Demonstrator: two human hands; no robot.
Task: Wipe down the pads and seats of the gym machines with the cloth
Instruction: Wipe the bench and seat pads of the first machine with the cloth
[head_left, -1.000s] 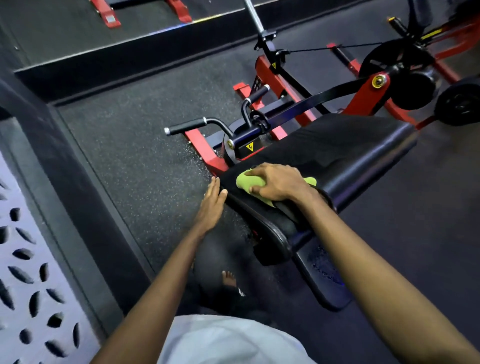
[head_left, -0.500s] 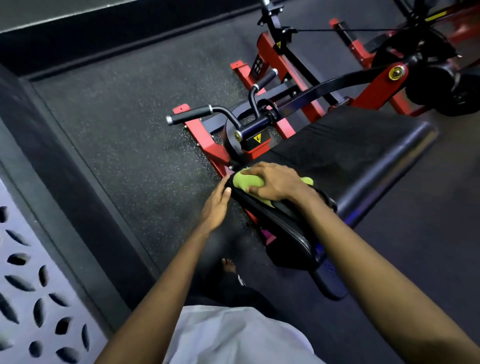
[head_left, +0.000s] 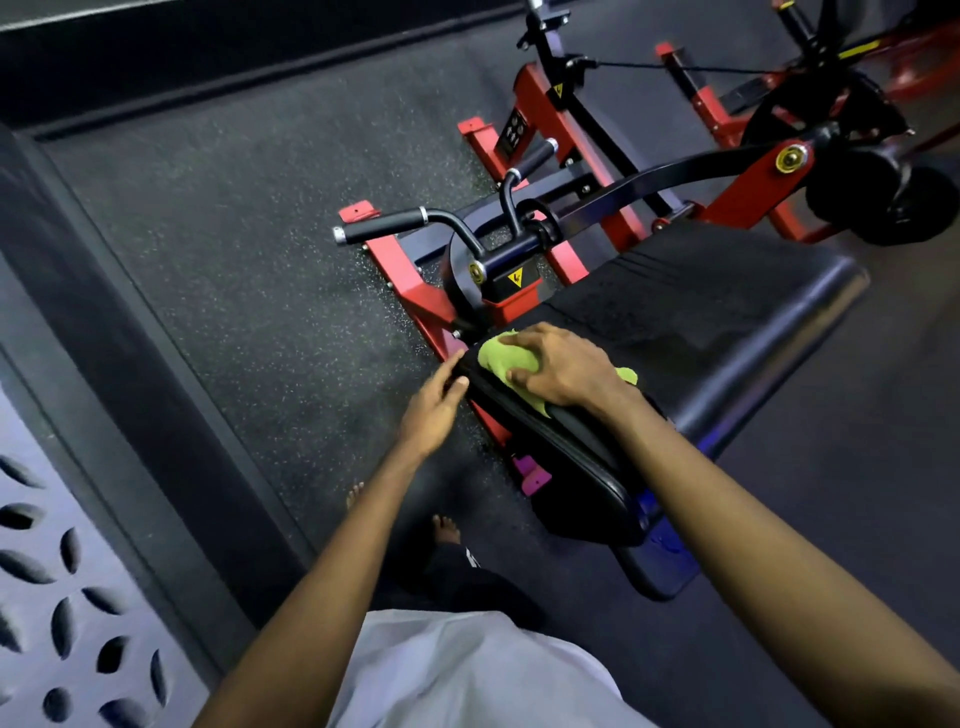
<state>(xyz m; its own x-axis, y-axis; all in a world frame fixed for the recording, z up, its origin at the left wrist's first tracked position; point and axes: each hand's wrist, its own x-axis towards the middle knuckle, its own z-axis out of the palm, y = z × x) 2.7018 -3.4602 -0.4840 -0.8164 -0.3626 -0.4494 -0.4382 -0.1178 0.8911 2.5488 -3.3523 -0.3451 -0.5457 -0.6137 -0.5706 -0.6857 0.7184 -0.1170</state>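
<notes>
A black padded bench (head_left: 696, 322) of a red and black gym machine runs from the middle of the view toward the right. On its near left corner lies a bunched lime-green cloth (head_left: 498, 358). My right hand (head_left: 561, 366) lies on top of the cloth, fingers curled over it, pressing it onto the pad. My left hand (head_left: 434, 408) has straight fingers touching the pad's left edge beside the cloth. A lower black pad (head_left: 587, 486) sits below the bench, nearer to me.
A black handlebar (head_left: 387, 228) juts left from the machine's red frame (head_left: 410, 280). Weight plates (head_left: 904, 202) sit at the far right. Speckled dark rubber floor spreads to the left, bounded by a dark wall ledge (head_left: 119, 364). My bare feet (head_left: 447, 527) stand beside the bench.
My left hand has slid up along the pad's left edge toward the cloth. My right hand stays on the cloth at the same corner. The camera has tilted slightly.
</notes>
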